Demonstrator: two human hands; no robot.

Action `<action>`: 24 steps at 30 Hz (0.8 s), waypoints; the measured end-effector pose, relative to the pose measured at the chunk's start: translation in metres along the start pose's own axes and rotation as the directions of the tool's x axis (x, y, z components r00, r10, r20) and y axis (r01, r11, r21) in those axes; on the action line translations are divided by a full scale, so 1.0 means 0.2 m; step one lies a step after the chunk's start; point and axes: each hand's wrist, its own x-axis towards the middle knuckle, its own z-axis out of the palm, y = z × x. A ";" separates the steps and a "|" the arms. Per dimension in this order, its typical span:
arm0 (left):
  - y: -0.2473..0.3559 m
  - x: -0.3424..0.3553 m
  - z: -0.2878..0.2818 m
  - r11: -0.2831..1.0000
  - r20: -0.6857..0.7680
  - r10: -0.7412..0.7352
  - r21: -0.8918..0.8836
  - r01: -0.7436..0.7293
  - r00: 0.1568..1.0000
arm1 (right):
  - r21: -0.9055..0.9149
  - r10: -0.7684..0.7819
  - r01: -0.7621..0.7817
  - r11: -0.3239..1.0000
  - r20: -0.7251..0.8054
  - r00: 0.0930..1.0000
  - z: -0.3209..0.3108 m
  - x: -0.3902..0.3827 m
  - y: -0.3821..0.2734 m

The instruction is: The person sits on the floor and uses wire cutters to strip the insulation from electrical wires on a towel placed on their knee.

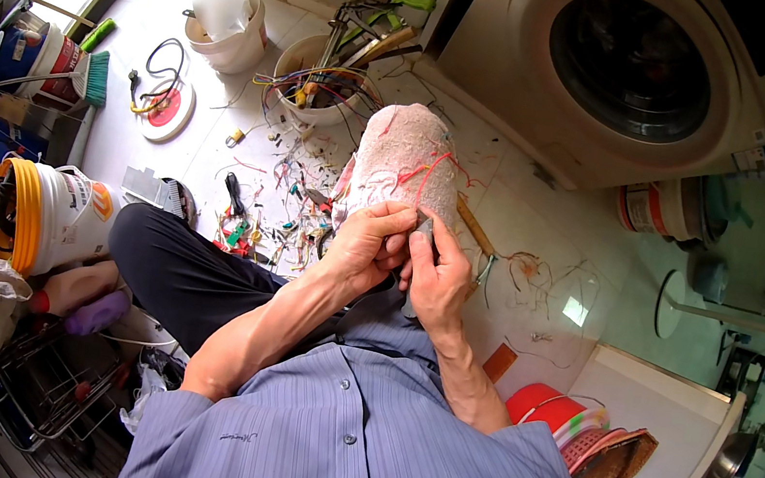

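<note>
A pink towel is draped over my knee, and thin red wire lies loosely curled across it. My left hand is closed in a pinch, with an end of the red wire running down to its fingertips. Right beside it, my right hand is closed around a slim grey tool. The tool's lower end sticks out below the fingers; its exact kind is hard to make out. Both hands meet at the towel's near edge, fingertips almost touching. What lies between the fingertips is mostly hidden.
Wire scraps and red-handled pliers lie on the floor to the left. Beyond stands a bucket of tools and wires, near a white bucket. A washing machine stands far right. A wooden stick lies right of the towel.
</note>
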 end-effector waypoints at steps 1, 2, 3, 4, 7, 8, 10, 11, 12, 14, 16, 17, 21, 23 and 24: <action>0.00 0.00 0.01 1.000 -0.023 0.008 0.004 -0.008 1.000 | -0.020 -0.009 0.009 1.000 0.000 1.000 0.00 0.00 -0.01; 0.00 0.00 0.01 1.000 -0.045 0.017 0.008 -0.016 0.999 | -0.039 -0.019 0.019 0.999 0.001 1.000 0.00 0.00 -0.02; 0.00 0.00 0.01 0.999 -0.042 0.029 0.026 -0.028 0.999 | -0.059 -0.028 0.028 0.998 0.001 1.000 0.00 0.00 -0.03; 0.00 0.00 0.00 0.998 -0.040 0.042 0.044 -0.040 0.998 | -0.050 -0.010 0.010 0.999 0.016 1.000 0.00 0.01 -0.03; 0.01 0.00 0.00 0.997 -0.038 0.058 0.054 -0.056 0.998 | -0.032 0.033 -0.032 0.999 0.053 0.998 0.00 0.01 -0.04; 0.02 0.00 0.00 0.997 -0.038 0.059 0.050 -0.057 0.997 | -0.030 0.040 -0.039 0.999 0.057 0.998 0.00 0.01 -0.05; 0.02 -0.01 0.02 0.997 -0.043 0.059 0.048 -0.057 0.997 | -0.016 0.050 -0.049 0.999 0.057 0.997 -0.01 0.01 -0.04; 0.02 -0.01 0.02 0.997 -0.046 0.059 0.047 -0.056 0.997 | -0.002 0.052 -0.052 0.999 0.053 0.997 0.00 0.01 -0.04; 0.02 -0.01 0.02 0.997 -0.043 0.060 0.042 -0.058 0.997 | 0.011 0.054 -0.055 0.998 0.049 0.997 0.00 0.02 -0.04; 0.02 0.00 0.01 0.998 -0.037 0.062 0.031 -0.061 0.997 | 0.035 0.051 -0.053 0.998 0.069 0.996 0.00 0.02 -0.04; 0.02 0.00 -0.02 0.998 -0.007 0.057 0.033 -0.056 0.998 | 0.050 0.050 -0.054 0.997 0.081 0.995 -0.01 0.02 -0.03; 0.02 0.01 -0.03 0.998 0.008 0.054 0.035 -0.054 0.999 | 0.053 0.051 -0.056 0.997 0.083 0.995 -0.01 0.02 -0.03; 0.01 0.01 -0.03 0.998 -0.028 0.040 0.057 -0.038 0.999 | 0.070 0.075 -0.081 0.994 0.083 0.994 0.00 0.03 -0.01; 0.01 0.00 -0.03 0.997 -0.032 0.041 0.072 -0.039 0.999 | 0.081 0.075 -0.082 0.993 0.078 0.994 0.00 0.03 -0.01; 0.00 0.00 -0.03 0.997 -0.018 0.047 0.059 -0.046 0.999 | 0.086 0.076 -0.082 0.993 0.076 0.994 0.01 0.03 -0.01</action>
